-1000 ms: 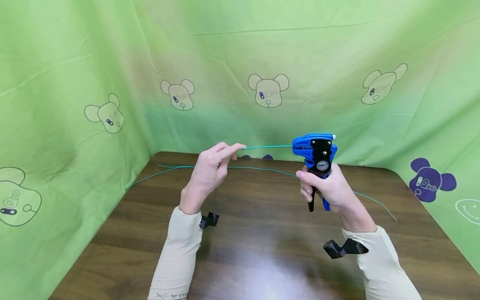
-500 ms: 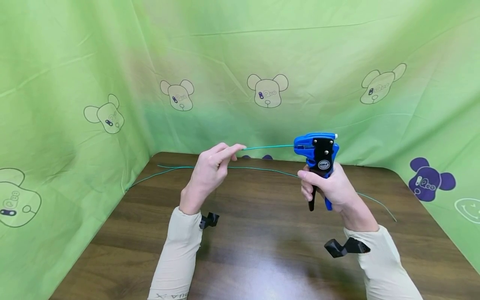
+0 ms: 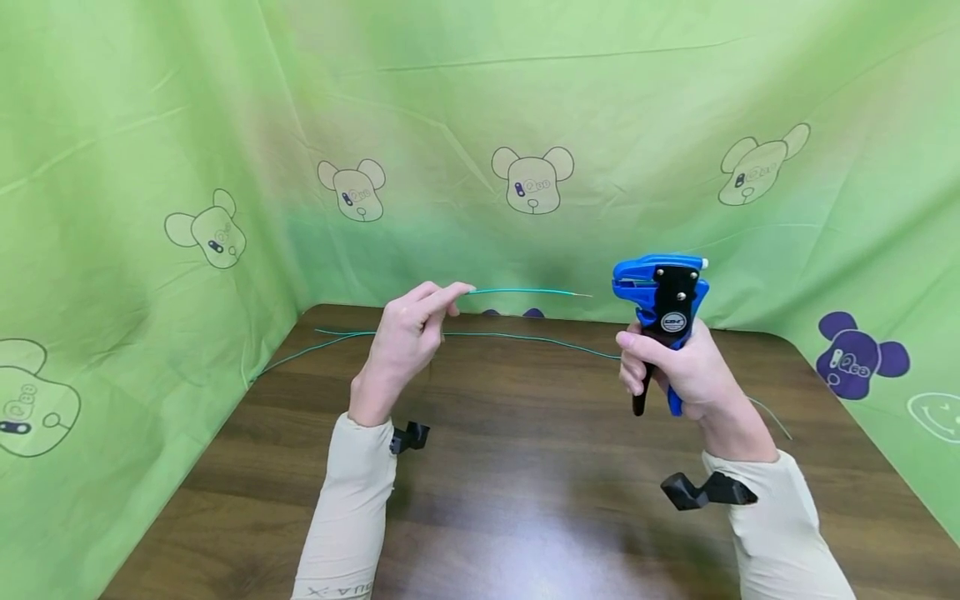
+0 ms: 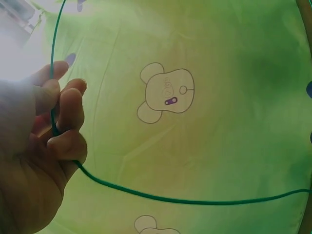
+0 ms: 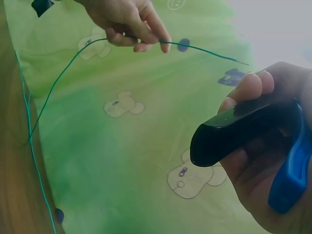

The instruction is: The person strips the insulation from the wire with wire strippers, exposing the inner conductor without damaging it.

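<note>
Blue and black, a pistol-grip wire stripper is held upright by the right hand above the far right part of the wood-grain table. Its handles are wrapped by curled fingers; in the right wrist view the black handle and the blue handle are seen standing apart at their lower ends. The stripper's nose is pointed left, with a narrow slot shown between its jaws.

Farther left, a green insulated wire is pinched between the thumb and fingers of the left hand, and the wire is also passed through the lower fingers, which are bent. Its free length is held out to the right, nearly level, and ended in a thin bare tip. The tip is left just short of the stripper's nose, not touched by it. From the left hand the wire is hung down toward the table.

Along the far side of the table, a second green length is laid from left to right, partly hidden behind both hands. The space is enclosed by a green cloth printed with bear heads.
</note>
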